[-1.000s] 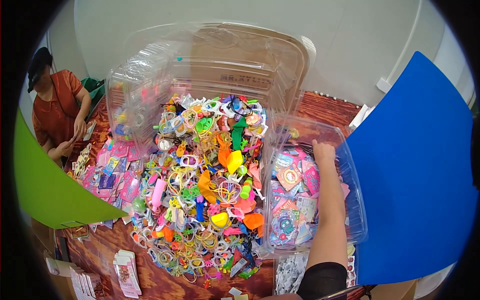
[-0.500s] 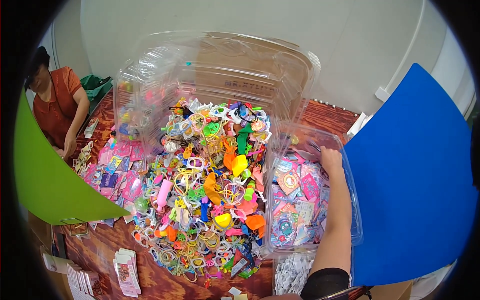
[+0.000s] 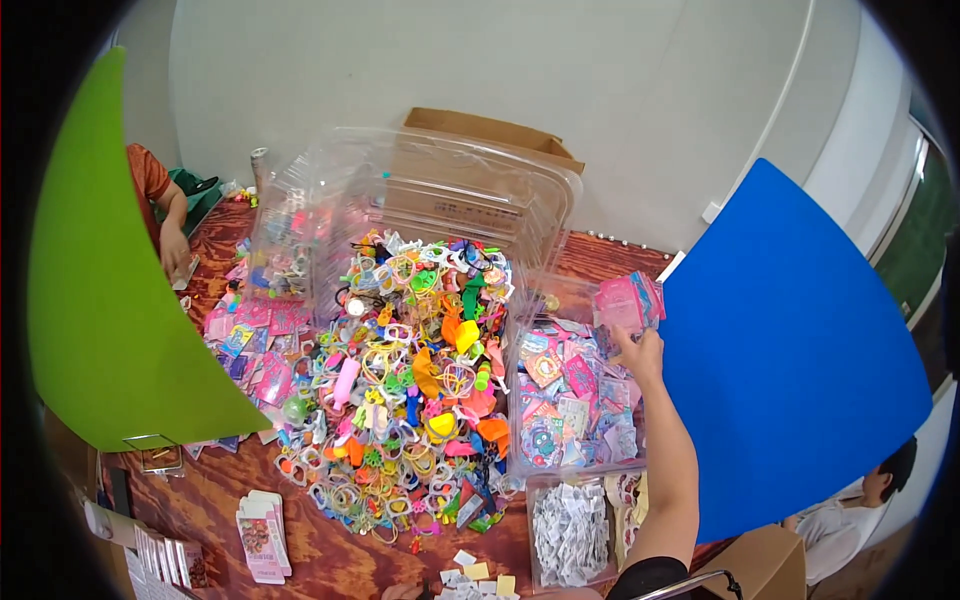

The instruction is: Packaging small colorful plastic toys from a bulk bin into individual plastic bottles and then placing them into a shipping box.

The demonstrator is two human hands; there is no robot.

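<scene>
The right hand (image 3: 640,352) is clamped on the near edge of a bundle of pink packets (image 3: 622,302), located above the far right corner of the clear bin (image 3: 578,468), just beside the blue panel (image 3: 790,370). The bundle's free ends point away from the person, fanned rightward; overlap prevents determining its long axis. The left hand (image 3: 405,593) barely shows at the lower edge; its state cannot be determined.

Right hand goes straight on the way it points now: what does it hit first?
Beyond the pink packets in its grip, the right hand would probably meet the far wall of the clear tray first. Height is unclear from this view; it might pass over.
</scene>
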